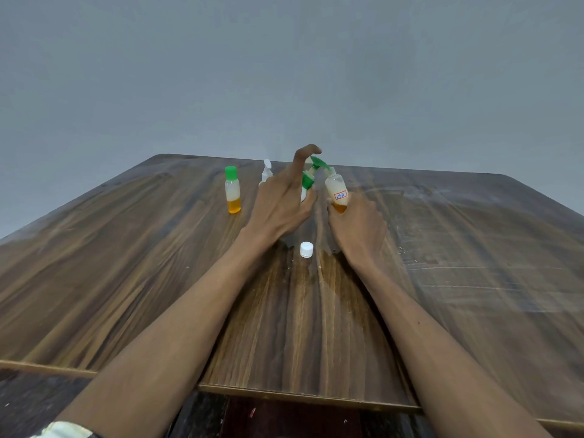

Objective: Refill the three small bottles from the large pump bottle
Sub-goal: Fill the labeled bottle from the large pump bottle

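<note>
Around the white screw cap (306, 249) lying on the dark wood-grain worktop (126, 279), bare wood opens wide to left and right. Beyond the cap the way is crowded: both hands, the green-capped small bottle (233, 189), and a white flip-top bottle (267, 172).

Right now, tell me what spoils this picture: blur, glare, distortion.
Head view: wide-angle lens bends the table edges; pale glare streaks its right side; the left hand and pump bottle are slightly motion-blurred; the cap stays fairly sharp.
</note>
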